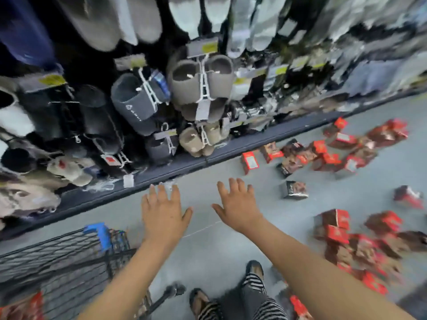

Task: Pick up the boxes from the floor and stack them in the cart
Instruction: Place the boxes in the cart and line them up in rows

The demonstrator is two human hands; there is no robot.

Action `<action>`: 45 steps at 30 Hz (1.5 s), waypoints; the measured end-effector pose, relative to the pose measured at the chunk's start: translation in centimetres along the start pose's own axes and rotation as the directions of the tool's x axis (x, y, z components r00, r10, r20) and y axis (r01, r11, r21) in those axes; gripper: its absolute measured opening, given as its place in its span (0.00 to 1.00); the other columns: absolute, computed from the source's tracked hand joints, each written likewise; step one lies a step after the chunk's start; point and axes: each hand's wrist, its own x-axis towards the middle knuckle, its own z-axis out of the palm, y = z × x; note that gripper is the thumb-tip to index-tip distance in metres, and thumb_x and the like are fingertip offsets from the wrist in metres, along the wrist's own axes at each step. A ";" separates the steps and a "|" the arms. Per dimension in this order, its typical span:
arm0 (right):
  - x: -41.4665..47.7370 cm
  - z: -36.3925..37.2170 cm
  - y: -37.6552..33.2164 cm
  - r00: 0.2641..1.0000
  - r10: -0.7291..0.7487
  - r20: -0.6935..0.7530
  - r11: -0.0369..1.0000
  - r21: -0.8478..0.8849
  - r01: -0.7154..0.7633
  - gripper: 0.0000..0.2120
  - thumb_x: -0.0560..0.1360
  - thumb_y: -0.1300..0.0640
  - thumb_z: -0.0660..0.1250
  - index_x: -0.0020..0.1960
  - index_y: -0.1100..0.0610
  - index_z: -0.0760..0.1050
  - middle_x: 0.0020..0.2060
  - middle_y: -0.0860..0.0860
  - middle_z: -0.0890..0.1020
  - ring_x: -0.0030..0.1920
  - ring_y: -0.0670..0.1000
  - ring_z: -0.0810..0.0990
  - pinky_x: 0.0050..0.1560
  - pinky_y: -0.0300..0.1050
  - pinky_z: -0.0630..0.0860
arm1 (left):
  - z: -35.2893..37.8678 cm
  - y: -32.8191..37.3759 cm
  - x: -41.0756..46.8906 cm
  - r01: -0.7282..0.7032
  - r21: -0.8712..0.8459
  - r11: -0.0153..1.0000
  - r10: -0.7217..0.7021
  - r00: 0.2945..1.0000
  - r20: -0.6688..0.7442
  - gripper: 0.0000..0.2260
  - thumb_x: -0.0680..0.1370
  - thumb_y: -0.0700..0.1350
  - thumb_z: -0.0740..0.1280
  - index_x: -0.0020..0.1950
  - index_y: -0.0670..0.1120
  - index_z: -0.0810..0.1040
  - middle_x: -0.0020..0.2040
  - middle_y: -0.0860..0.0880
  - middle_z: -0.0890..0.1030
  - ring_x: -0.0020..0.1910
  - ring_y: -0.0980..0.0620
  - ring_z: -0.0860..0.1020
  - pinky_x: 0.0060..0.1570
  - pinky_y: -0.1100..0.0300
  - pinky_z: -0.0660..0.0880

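Most boxes point(336, 219) lie on the floor point(346, 192).
Left grip point(164, 218), right grip point(238, 209) released; cart point(57, 257), lower left, holds few.

Both arms are out in front, bare along their whole visible length. The left hand point(163, 215) is flat, its back turned up, fingers straight and slightly fanned, thumb stuck out to the right. The right hand point(238, 207) mirrors it just beside, fingers spread, thumb pointing at the other thumb, near but apart. Neither hand holds anything. The left forearm point(120, 280) climbs from the bottom edge; the right forearm point(323, 269) comes in from the lower right, and the two converge. Both wrists are straight. Between the arms are the legs in black-and-white striped trousers point(254, 285), right foot ahead.
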 end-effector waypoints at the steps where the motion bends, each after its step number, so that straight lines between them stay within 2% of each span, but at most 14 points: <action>1: -0.4 0.5 2.4 0.998 0.059 0.009 0.998 0.009 -0.059 0.32 0.61 0.39 0.77 0.56 0.59 0.80 0.48 0.63 0.81 0.47 0.65 0.80 0.43 0.60 0.77 | 0.1 2.2 1.0 -0.054 0.020 0.998 0.054 0.999 0.006 0.33 0.77 0.61 0.60 0.76 0.44 0.62 0.74 0.35 0.63 0.74 0.35 0.58 0.71 0.41 0.53; 5: -1.6 3.3 11.4 0.959 0.279 0.043 0.956 0.078 -0.282 0.30 0.63 0.41 0.75 0.58 0.59 0.79 0.49 0.63 0.80 0.49 0.66 0.79 0.45 0.61 0.76 | 1.8 11.0 5.4 -0.266 0.057 0.962 0.265 0.964 0.017 0.28 0.70 0.57 0.66 0.64 0.40 0.77 0.61 0.33 0.76 0.62 0.31 0.73 0.61 0.36 0.68; 10: -1.7 9.3 22.1 0.863 0.476 0.167 0.847 0.175 -0.501 0.30 0.60 0.41 0.78 0.54 0.59 0.80 0.45 0.62 0.81 0.45 0.65 0.80 0.40 0.59 0.77 | 5.8 21.1 11.5 -0.410 0.046 0.911 0.401 0.906 0.134 0.29 0.66 0.57 0.65 0.60 0.39 0.80 0.57 0.33 0.78 0.56 0.31 0.77 0.55 0.36 0.73; 14: 0.6 15.3 30.2 0.801 0.524 0.289 0.770 0.242 -0.590 0.30 0.74 0.40 0.65 0.69 0.59 0.71 0.62 0.63 0.75 0.63 0.67 0.73 0.57 0.63 0.71 | 11.4 28.1 18.2 -0.429 0.038 0.903 0.411 0.885 0.219 0.30 0.68 0.59 0.57 0.58 0.40 0.81 0.55 0.34 0.80 0.54 0.33 0.79 0.52 0.37 0.75; 20: 6.1 27.6 39.4 0.727 0.586 0.359 0.701 0.226 -0.677 0.30 0.79 0.37 0.52 0.74 0.55 0.59 0.71 0.58 0.65 0.71 0.61 0.62 0.66 0.56 0.63 | 23.5 35.4 28.9 -0.364 0.042 0.930 0.350 0.917 0.194 0.30 0.69 0.55 0.73 0.66 0.40 0.75 0.62 0.33 0.76 0.61 0.32 0.74 0.57 0.36 0.72; 24: 10.1 37.7 42.8 0.631 0.652 0.421 0.582 0.255 -0.772 0.30 0.79 0.37 0.53 0.73 0.54 0.59 0.70 0.56 0.68 0.70 0.59 0.65 0.65 0.54 0.65 | 32.6 38.1 35.6 -0.374 0.141 0.917 0.348 0.921 0.176 0.32 0.79 0.62 0.56 0.78 0.47 0.56 0.76 0.40 0.59 0.75 0.40 0.57 0.71 0.44 0.56; 27: 13.6 45.4 44.9 0.548 0.736 0.399 0.452 0.313 -0.835 0.28 0.79 0.39 0.57 0.71 0.56 0.63 0.65 0.56 0.72 0.65 0.59 0.69 0.61 0.52 0.68 | 40.4 39.9 41.2 -0.397 0.126 0.909 0.386 0.917 0.101 0.32 0.78 0.62 0.56 0.78 0.46 0.56 0.75 0.39 0.61 0.75 0.40 0.58 0.71 0.44 0.57; 30: 16.6 52.9 47.3 0.522 0.788 0.327 0.417 0.339 -0.843 0.28 0.77 0.42 0.62 0.68 0.59 0.66 0.63 0.59 0.73 0.62 0.62 0.71 0.59 0.54 0.69 | 47.2 41.5 46.4 -0.390 0.037 0.920 0.391 0.920 -0.017 0.33 0.76 0.62 0.61 0.75 0.43 0.63 0.70 0.35 0.68 0.70 0.36 0.65 0.67 0.42 0.63; 31: 17.5 55.2 48.3 0.474 0.822 0.315 0.354 0.370 -0.859 0.30 0.75 0.41 0.63 0.68 0.61 0.67 0.62 0.60 0.74 0.61 0.63 0.71 0.58 0.56 0.70 | 49.2 41.9 48.1 -0.362 -0.018 0.932 0.361 0.931 -0.050 0.34 0.76 0.62 0.62 0.75 0.43 0.63 0.70 0.35 0.67 0.69 0.35 0.65 0.67 0.43 0.62; 33: 19.3 59.0 50.0 0.267 0.891 0.366 0.056 0.495 -0.867 0.35 0.72 0.37 0.66 0.66 0.63 0.67 0.61 0.63 0.75 0.61 0.66 0.72 0.59 0.58 0.71 | 52.7 42.7 51.0 -0.279 -0.136 0.951 0.271 0.959 -0.079 0.35 0.76 0.63 0.62 0.76 0.42 0.60 0.73 0.35 0.63 0.72 0.36 0.62 0.69 0.44 0.59; 35: 20.7 62.1 51.6 0.024 0.877 0.479 -0.292 0.573 -0.766 0.41 0.69 0.35 0.70 0.68 0.64 0.63 0.64 0.65 0.72 0.65 0.66 0.70 0.64 0.58 0.68 | 55.3 43.5 53.8 -0.201 -0.241 0.950 0.173 0.976 -0.132 0.38 0.75 0.64 0.63 0.76 0.42 0.58 0.73 0.36 0.63 0.71 0.36 0.62 0.69 0.43 0.61; 37: 21.7 64.4 52.6 -0.110 0.806 0.581 -0.516 0.599 -0.613 0.48 0.67 0.36 0.72 0.71 0.66 0.56 0.68 0.66 0.67 0.68 0.65 0.66 0.67 0.57 0.66 | 56.9 44.3 56.2 -0.085 -0.347 0.934 0.035 0.988 -0.149 0.41 0.73 0.64 0.66 0.76 0.43 0.56 0.72 0.36 0.64 0.69 0.34 0.65 0.66 0.42 0.65; 41: 23.3 67.7 53.0 -0.127 0.741 0.659 -0.657 0.673 -0.341 0.55 0.66 0.41 0.76 0.76 0.64 0.47 0.72 0.63 0.62 0.70 0.63 0.65 0.66 0.53 0.66 | 58.5 45.6 59.6 0.094 -0.478 0.873 -0.143 0.987 -0.066 0.47 0.70 0.63 0.70 0.78 0.46 0.48 0.77 0.37 0.49 0.67 0.32 0.64 0.61 0.41 0.67; 45: 23.8 69.3 52.9 -0.071 0.748 0.659 -0.653 0.714 -0.251 0.55 0.63 0.41 0.78 0.75 0.62 0.49 0.70 0.61 0.67 0.69 0.61 0.68 0.67 0.55 0.69 | 59.0 46.5 59.4 0.025 -0.460 0.888 -0.072 0.994 -0.085 0.45 0.69 0.56 0.72 0.78 0.50 0.49 0.77 0.41 0.44 0.66 0.32 0.64 0.57 0.44 0.70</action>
